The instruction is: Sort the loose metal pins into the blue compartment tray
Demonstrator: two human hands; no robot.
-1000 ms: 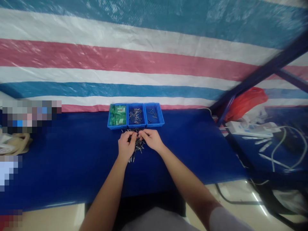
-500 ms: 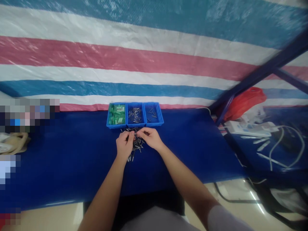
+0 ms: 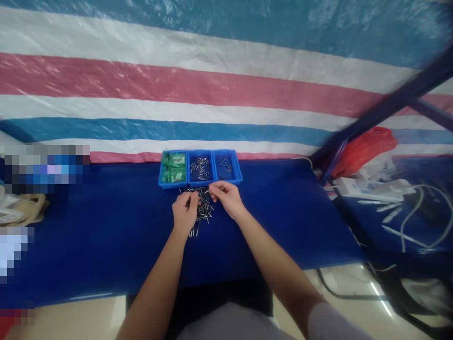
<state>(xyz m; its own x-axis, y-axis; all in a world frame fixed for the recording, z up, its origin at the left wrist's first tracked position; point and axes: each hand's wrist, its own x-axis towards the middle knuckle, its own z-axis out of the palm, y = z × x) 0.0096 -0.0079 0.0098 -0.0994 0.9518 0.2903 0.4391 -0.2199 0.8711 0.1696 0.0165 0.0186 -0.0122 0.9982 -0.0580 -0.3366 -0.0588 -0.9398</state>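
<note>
A loose pile of small thin metal pieces [image 3: 203,215], dark and silver like rivets or screws, lies on the blue table. My left hand [image 3: 184,215] is at the pile's left side, thumb and fingers pinched together. At its upper right, my right hand [image 3: 229,197] is closed in a pinch too, a little above the pile. What either pinch holds is too small to make out. Just behind stand three joined blue bins: the left bin [image 3: 161,178] has green packets, the middle bin [image 3: 201,182] many metal pieces, the right bin [image 3: 230,177] several.
The blue tabletop [image 3: 106,226] runs up to a striped plastic sheet [image 3: 212,85]. To the right are a dark metal frame [image 3: 375,123], a red bag [image 3: 366,148], a white box and a pale cable [image 3: 406,222]. A tan bag [image 3: 35,208] sits at the far left.
My right hand has drawn away from my left hand, up and to the right, opening a gap between them. The left hand stays nearly in place, still pinched.
</note>
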